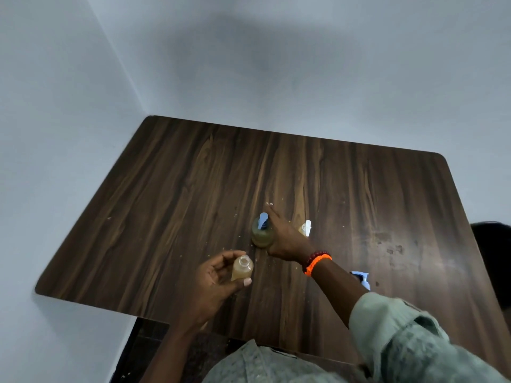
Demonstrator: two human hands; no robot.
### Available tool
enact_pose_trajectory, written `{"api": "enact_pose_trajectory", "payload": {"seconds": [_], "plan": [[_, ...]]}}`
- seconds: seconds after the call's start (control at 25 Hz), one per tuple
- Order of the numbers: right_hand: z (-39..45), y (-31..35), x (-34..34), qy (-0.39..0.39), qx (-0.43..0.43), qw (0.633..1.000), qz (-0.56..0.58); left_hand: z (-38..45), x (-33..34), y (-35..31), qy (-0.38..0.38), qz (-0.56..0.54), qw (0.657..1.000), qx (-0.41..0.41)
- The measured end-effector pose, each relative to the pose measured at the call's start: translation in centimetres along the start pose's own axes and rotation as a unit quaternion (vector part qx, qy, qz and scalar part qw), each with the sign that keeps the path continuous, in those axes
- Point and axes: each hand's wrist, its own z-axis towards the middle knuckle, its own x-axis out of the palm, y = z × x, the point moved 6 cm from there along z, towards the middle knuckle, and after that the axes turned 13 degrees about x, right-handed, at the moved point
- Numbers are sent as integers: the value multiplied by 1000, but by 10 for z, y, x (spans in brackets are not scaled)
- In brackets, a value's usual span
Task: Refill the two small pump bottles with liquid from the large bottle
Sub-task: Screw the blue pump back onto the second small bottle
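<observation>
Two hands busy. My left hand (214, 277) clamped around small open bottle (242, 268), light, slick; grip mid-body. My right hand (284, 239) wraps large pump bottle (262, 233) on surface (166, 189); heavier, grasp low.

Your right hand (282, 239) hides most of the small white-pump bottle (306, 228). Your forearm covers part of the loose blue plastic pump head (363, 279). Dark object (495, 258) cut off at right edge.

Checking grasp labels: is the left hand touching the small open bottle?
Touching. The head view shows the left hand around the small open bottle, thumb pressed against its base and fingers curled behind it.
</observation>
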Motion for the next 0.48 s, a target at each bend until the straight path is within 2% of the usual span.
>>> {"api": "enact_pose_trajectory", "payload": {"seconds": [0.12,0.24,0.4,0.48], "plan": [[-68,-11,1,15,9,998,-61,-1,15,4,7,-12,1000,-2],[-125,-50,8,9,97,991,-91,7,40,8,39,-12,999,0],[-132,-98,13,-2,191,979,-66,12,66,15,83,-13,996,-7],[-125,-123,14,-53,231,971,-32,11,73,18,90,-16,996,-6]]}}
